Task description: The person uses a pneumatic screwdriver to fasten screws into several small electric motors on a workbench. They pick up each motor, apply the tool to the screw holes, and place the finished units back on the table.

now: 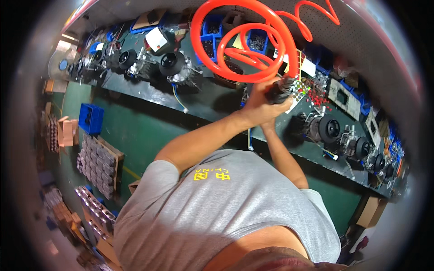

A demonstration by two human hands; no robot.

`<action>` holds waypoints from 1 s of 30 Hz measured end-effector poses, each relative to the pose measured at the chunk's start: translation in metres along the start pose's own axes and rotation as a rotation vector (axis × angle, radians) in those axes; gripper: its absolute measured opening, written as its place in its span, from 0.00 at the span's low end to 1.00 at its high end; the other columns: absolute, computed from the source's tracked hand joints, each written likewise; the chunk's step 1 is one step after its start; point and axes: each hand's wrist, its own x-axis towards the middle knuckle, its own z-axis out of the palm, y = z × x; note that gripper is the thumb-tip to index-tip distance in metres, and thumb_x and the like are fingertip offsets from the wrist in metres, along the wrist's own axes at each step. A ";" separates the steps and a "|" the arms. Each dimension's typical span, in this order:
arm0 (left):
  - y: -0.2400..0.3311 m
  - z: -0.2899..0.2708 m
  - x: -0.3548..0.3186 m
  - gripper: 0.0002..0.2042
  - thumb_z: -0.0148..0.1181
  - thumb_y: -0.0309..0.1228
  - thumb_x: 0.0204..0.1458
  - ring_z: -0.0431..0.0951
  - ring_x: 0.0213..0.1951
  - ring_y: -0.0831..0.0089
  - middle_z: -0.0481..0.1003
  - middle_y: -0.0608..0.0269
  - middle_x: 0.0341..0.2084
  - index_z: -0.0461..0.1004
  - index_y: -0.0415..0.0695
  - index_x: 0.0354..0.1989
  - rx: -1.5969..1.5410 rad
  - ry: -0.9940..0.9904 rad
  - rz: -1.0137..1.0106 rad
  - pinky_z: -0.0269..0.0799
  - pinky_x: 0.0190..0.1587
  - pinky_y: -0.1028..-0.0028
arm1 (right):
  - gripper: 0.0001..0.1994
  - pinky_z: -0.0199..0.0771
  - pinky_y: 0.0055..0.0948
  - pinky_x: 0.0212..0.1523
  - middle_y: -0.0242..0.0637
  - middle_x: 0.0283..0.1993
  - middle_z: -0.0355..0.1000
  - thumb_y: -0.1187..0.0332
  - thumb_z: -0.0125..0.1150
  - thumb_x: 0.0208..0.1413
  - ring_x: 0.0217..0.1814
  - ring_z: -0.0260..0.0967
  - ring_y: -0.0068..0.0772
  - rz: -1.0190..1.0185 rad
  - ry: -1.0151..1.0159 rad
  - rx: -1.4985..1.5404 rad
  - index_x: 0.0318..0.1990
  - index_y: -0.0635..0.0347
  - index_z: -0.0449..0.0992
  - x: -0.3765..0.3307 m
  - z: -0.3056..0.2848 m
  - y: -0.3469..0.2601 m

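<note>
My left hand (261, 105) is wrapped round a black air tool (279, 91) above the dark workbench (205, 101). A red coiled hose (196, 34) runs up from the tool's top and loops over the bench. My right hand (268, 123) is just below the left one and mostly covered by it, so its fingers and anything in them are hidden. Beside my hands lies a sheet with small coloured dots (297, 94). Red small parts (316, 97) are scattered to its right. Under my forearms, a cable with a white plug (250, 143) hangs over the bench edge.
Motor-like metal assemblies with black round wheels stand along the bench, left (174, 67) and right (326, 128). Blue bins (208, 47) line the back. On the floor at left are a blue crate (91, 118) and stacked grey metal parts (96, 165); a cardboard box (372, 212) stands at right.
</note>
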 end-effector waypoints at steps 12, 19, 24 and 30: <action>0.091 -0.130 0.063 0.10 0.74 0.24 0.47 0.81 0.37 0.79 0.82 0.68 0.33 0.81 0.40 0.38 -0.112 -0.282 -0.195 0.78 0.45 0.73 | 0.38 0.68 0.37 0.64 0.43 0.62 0.73 0.61 0.79 0.50 0.63 0.70 0.38 0.199 0.159 -0.241 0.66 0.65 0.66 0.003 0.018 -0.001; 0.012 -0.159 0.099 0.07 0.73 0.26 0.51 0.79 0.37 0.80 0.82 0.69 0.33 0.83 0.42 0.37 -0.027 0.036 0.046 0.75 0.46 0.74 | 0.24 0.69 0.38 0.64 0.41 0.58 0.77 0.64 0.78 0.51 0.61 0.72 0.41 0.117 0.075 -0.327 0.55 0.61 0.78 0.004 0.021 -0.004; -0.012 -0.157 0.099 0.06 0.73 0.27 0.51 0.79 0.37 0.79 0.82 0.69 0.34 0.84 0.43 0.37 -0.113 0.088 0.073 0.75 0.46 0.73 | 0.21 0.68 0.39 0.64 0.40 0.57 0.78 0.60 0.75 0.54 0.60 0.73 0.41 0.052 0.072 -0.395 0.52 0.59 0.81 0.003 0.021 -0.005; -0.018 -0.158 0.095 0.06 0.72 0.28 0.53 0.79 0.37 0.80 0.82 0.70 0.33 0.83 0.42 0.37 -0.148 0.120 0.065 0.76 0.44 0.74 | 0.21 0.68 0.39 0.65 0.41 0.57 0.78 0.60 0.76 0.54 0.60 0.73 0.42 0.145 0.079 -0.355 0.52 0.60 0.81 0.003 0.024 -0.008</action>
